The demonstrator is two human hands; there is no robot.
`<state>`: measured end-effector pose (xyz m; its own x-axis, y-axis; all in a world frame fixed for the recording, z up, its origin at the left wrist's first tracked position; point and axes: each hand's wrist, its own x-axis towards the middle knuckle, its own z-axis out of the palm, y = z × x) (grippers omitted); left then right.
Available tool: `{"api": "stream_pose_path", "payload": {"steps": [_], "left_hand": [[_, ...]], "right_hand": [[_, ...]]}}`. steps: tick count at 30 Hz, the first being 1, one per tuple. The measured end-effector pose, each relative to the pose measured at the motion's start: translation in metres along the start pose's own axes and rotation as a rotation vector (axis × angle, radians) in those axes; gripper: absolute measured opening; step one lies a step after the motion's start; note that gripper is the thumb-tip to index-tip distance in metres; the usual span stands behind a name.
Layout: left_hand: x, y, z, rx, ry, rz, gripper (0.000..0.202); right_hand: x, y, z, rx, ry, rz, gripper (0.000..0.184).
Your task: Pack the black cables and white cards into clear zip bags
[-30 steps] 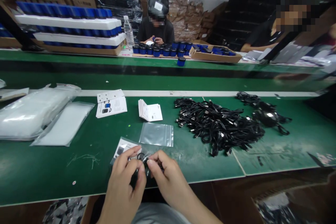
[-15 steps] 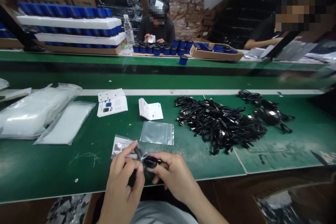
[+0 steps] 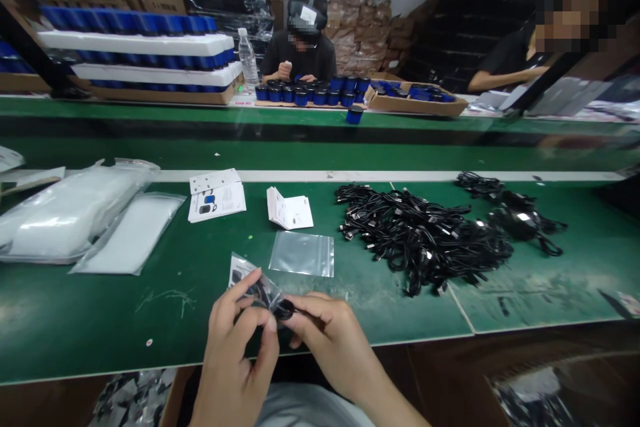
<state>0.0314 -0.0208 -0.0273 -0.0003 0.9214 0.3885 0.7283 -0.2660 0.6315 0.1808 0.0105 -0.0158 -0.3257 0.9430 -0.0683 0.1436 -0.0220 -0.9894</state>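
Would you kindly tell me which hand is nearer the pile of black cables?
The right hand is nearer, down and left of the black cable pile, not touching it; the left hand sits farther left.

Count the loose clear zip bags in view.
2: one clear zip bag lies flat on the green workbench; another clear zip bag is held by the left hand and right hand. The white plastic-wrapped packs at left may hide more.
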Motion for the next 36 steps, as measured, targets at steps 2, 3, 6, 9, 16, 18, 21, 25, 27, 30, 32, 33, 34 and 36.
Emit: {"api": "stream_pose_path", "payload": {"steps": [2, 3, 6, 9, 16, 18, 21, 25, 27, 30, 32, 33, 34, 36], "left_hand": [[-0.002, 0.004, 0.001, 0.000, 0.004, 0.022, 0.013], [-0.003, 0.005, 0.001, 0.008, 0.004, 0.033, 0.014], [-0.004, 0.010, 0.001, 0.033, 0.001, 0.056, 0.014], [-0.007, 0.014, 0.003, 0.050, 0.001, 0.083, 0.013], [0.003, 0.000, -0.008, 0.151, -0.136, 0.127, 0.008], [0.015, -0.007, -0.019, 0.229, -0.234, 0.087, 0.039], [0.032, -0.010, -0.031, 0.166, -0.441, -0.073, 0.043], [0.037, -0.003, -0.033, -0.040, -0.659, -0.270, 0.004], [0.033, -0.004, -0.029, -0.115, -0.621, -0.353, 0.010], [0.028, -0.009, -0.023, -0.189, -0.510, -0.445, 0.023], [0.027, -0.010, -0.021, -0.272, -0.461, -0.465, 0.026], [0.026, -0.009, -0.021, -0.341, -0.443, -0.473, 0.026], [0.027, -0.008, -0.021, -0.420, -0.417, -0.484, 0.026], [0.028, -0.005, -0.021, -0.531, -0.347, -0.521, 0.025]], "right_hand": [[-0.001, -0.001, 0.004, -0.207, 0.129, -0.100, 0.013], [-0.001, 0.000, 0.006, -0.294, 0.191, -0.145, 0.013], [-0.001, 0.004, 0.013, -0.549, 0.369, -0.299, 0.023], [0.001, 0.010, 0.018, -0.727, 0.485, -0.440, 0.026], [0.007, 0.007, 0.007, -0.324, 0.086, -0.280, 0.020], [0.007, 0.001, 0.000, -0.276, 0.040, -0.259, 0.017], [0.005, -0.007, -0.006, -0.268, -0.068, -0.269, 0.019], [0.004, -0.012, -0.011, -0.270, -0.135, -0.258, 0.022], [0.003, -0.012, -0.013, -0.195, -0.121, -0.238, 0.021], [0.001, -0.014, -0.017, -0.115, -0.072, -0.224, 0.009], [0.000, -0.015, -0.019, -0.136, -0.048, -0.225, 0.010], [0.000, -0.015, -0.019, -0.148, -0.031, -0.224, 0.006], [0.000, -0.016, -0.020, -0.150, -0.012, -0.221, 0.007], [0.000, -0.017, -0.022, -0.136, 0.012, -0.216, 0.014]]}}
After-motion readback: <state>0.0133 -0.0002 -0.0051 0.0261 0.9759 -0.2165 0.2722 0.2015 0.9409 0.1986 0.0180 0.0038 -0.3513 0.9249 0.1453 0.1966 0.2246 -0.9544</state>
